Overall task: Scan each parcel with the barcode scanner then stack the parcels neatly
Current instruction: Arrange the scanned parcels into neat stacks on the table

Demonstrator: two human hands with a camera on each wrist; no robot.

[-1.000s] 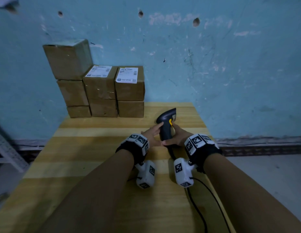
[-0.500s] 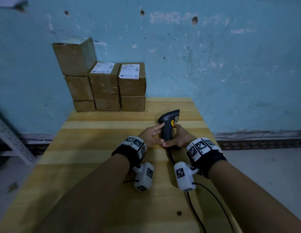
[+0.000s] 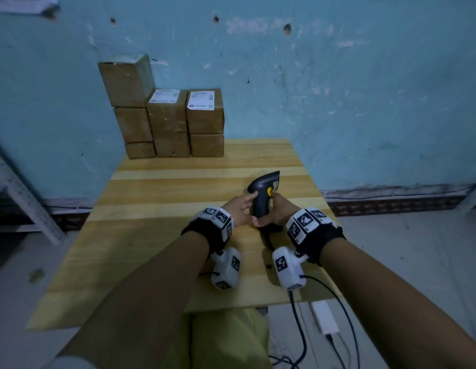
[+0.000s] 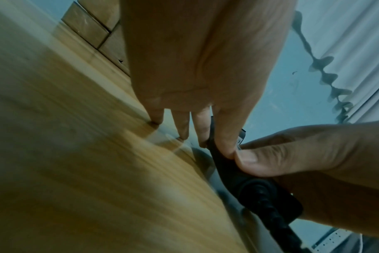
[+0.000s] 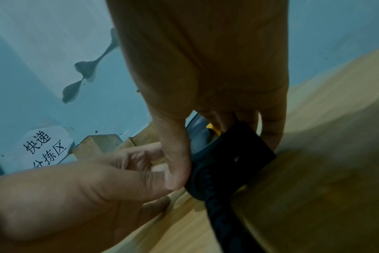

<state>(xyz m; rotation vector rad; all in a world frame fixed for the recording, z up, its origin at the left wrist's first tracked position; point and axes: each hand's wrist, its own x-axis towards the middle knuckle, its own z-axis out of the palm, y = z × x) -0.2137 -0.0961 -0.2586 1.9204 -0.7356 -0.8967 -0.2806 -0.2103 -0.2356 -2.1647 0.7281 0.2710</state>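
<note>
A black barcode scanner [image 3: 262,194] with a yellow trigger stands upright on the wooden table [image 3: 151,235], right of centre. My right hand [image 3: 278,211] grips its handle [image 5: 234,154], thumb on the left side and fingers by the trigger. My left hand [image 3: 239,206] touches the scanner's left side with fairly straight fingers [image 4: 202,130], next to the right thumb [image 4: 249,160]. Brown cardboard parcels [image 3: 167,121] are stacked in three columns at the far left against the wall. The left column is three high, and the other two carry white labels on top.
The scanner's black cable [image 3: 300,328] runs off the table's front edge to the floor, near a white adapter [image 3: 324,316]. A metal shelf frame [image 3: 18,198] stands at the left. A paper sign [image 5: 45,147] hangs on the blue wall.
Both hands have stayed on the upright scanner. My head view has drawn back, so the table's front edge and the floor below now show.
</note>
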